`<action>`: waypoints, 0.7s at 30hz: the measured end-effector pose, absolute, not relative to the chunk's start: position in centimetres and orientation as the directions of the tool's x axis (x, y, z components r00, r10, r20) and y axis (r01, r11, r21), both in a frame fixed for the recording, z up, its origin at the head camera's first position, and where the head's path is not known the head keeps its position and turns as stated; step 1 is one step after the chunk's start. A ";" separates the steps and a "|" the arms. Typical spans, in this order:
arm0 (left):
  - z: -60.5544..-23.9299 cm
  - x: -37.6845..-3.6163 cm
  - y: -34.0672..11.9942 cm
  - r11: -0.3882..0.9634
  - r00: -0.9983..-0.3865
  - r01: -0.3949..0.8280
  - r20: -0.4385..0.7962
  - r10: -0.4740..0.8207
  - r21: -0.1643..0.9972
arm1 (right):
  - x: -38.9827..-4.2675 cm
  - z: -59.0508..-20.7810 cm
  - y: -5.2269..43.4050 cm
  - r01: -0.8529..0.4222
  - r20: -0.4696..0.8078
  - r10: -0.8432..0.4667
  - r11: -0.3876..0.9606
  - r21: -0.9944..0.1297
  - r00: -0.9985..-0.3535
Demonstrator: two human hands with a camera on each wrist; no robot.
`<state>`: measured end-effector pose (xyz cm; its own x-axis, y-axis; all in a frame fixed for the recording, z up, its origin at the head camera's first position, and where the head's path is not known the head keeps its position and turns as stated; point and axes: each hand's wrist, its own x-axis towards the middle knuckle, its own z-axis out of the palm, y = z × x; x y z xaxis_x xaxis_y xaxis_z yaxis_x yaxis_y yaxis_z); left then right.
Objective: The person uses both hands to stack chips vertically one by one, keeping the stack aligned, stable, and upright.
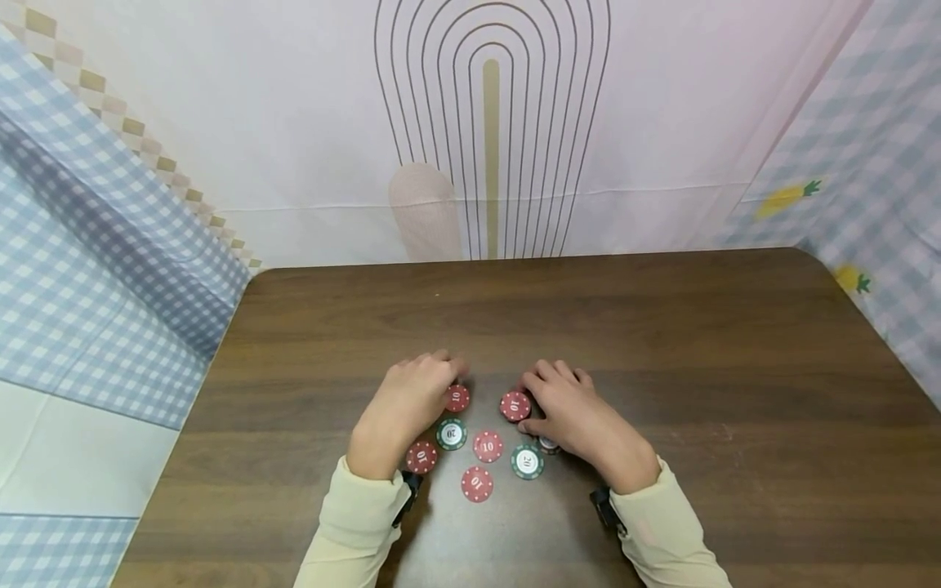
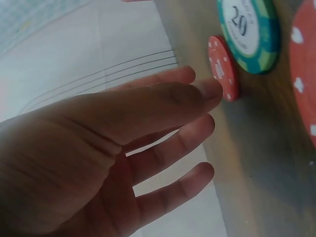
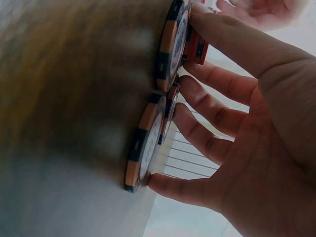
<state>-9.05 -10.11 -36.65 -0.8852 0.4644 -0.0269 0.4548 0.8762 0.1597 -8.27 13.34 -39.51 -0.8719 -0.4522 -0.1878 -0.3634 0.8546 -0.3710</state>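
My left hand hovers by a red poker chip at the upper left of the group, its fingers loosely extended. In the left wrist view the thumb tip overlaps the edge of a red chip; contact cannot be told. My right hand arches beside a red chip stack, with thumb and index finger spread about it. Close to its fingertips in the right wrist view are black-and-orange chips and the red stack. Under that palm, a dark chip is partly hidden.
Green chips marked 20 lie at left and right. Red chips marked 10 lie in the middle, in front and near the left wrist. The brown wooden table meets a patterned cloth behind.
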 end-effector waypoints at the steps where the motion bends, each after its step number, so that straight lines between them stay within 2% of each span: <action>1: -36.7 -9.1 -10.2 0.875 -0.884 0.454 -0.034 0.465 0.165 | -8.3 -39.5 13.3 -0.363 -0.188 -0.452 0.855 -0.371 -0.872; 11: -36.7 -9.0 -10.3 0.882 -0.880 0.402 -0.162 0.446 0.244 | -8.1 -39.5 13.2 -0.363 -0.182 -0.451 0.854 -0.372 -0.874; 21: -36.6 -9.2 -10.3 0.880 -0.873 0.391 -0.192 0.448 0.270 | -8.1 -39.4 13.3 -0.361 -0.177 -0.448 0.855 -0.373 -0.876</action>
